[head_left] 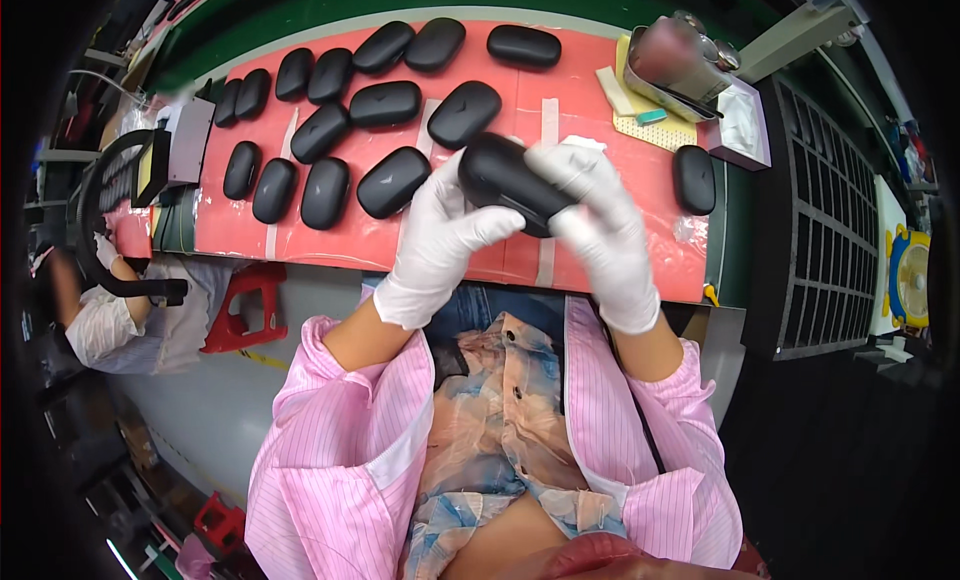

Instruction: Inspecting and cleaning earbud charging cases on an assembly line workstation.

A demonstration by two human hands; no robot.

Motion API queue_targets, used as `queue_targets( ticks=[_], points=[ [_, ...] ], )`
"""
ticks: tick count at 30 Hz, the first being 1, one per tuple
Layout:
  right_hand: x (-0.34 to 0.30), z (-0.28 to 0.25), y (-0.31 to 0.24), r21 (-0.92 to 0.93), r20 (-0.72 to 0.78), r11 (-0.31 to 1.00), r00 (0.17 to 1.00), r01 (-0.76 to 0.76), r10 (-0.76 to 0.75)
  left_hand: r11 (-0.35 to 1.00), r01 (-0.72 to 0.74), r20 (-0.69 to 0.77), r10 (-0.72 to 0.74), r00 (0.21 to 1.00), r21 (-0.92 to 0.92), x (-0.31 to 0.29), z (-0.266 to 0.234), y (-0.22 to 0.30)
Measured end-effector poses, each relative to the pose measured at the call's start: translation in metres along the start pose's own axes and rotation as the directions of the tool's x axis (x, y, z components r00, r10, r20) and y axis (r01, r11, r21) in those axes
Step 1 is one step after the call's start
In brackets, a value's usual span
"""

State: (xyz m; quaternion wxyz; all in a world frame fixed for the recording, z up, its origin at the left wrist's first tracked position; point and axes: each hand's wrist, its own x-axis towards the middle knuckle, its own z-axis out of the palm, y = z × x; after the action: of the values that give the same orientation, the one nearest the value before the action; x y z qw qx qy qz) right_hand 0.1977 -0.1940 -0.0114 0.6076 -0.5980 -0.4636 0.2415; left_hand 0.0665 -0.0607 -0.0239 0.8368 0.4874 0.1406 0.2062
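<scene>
Holding one black case (505, 178) over the near edge of the table (500, 258) | our left hand (440, 235) clamps its left end, our blurred right hand (605, 230) its right | we have other black cases (395, 183) toward the left and far edges, a metal tin (672, 70) at the far right corner.

The left hand (430, 235) and right hand (610, 240) wear white gloves (412, 285) that reach the wrists. A loose pink jacket (310, 490) with fine darker stripes hangs open, its sleeves (352, 380) ending on the forearms. Beneath it shows a sheer blouse (485, 420) patterned in peach and blue, with dark round buttons (511, 335), above blue jeans (500, 308).
</scene>
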Motion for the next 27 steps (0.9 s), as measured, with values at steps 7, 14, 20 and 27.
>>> queue_targets(
  ticks=[7, 14, 20, 27],
  points=[
    [-0.014, 0.0, 0.002, -0.246, -0.347, 0.959, 0.911, 0.14, -0.222, 0.996, 0.085, 0.017, -0.085, 0.996, -0.015, -0.013, 0.004, 0.0],
    [-0.03, -0.001, -0.007, -0.549, -0.207, 0.822, 0.929, 0.15, -0.307, 0.989, 0.14, 0.095, -0.136, 0.986, -0.038, -0.009, 0.007, -0.017],
    [-0.075, -0.06, 0.022, -0.732, -0.583, 0.667, 0.637, -0.142, -0.504, 0.951, 0.276, 0.113, -0.262, 0.959, -0.141, -0.011, 0.01, -0.026],
    [-0.113, -0.09, 0.052, -0.869, -0.412, 0.398, 0.875, -0.295, -0.253, 0.499, 0.624, 0.518, -0.351, 0.78, -0.601, 0.001, -0.006, -0.036]
  ],
)
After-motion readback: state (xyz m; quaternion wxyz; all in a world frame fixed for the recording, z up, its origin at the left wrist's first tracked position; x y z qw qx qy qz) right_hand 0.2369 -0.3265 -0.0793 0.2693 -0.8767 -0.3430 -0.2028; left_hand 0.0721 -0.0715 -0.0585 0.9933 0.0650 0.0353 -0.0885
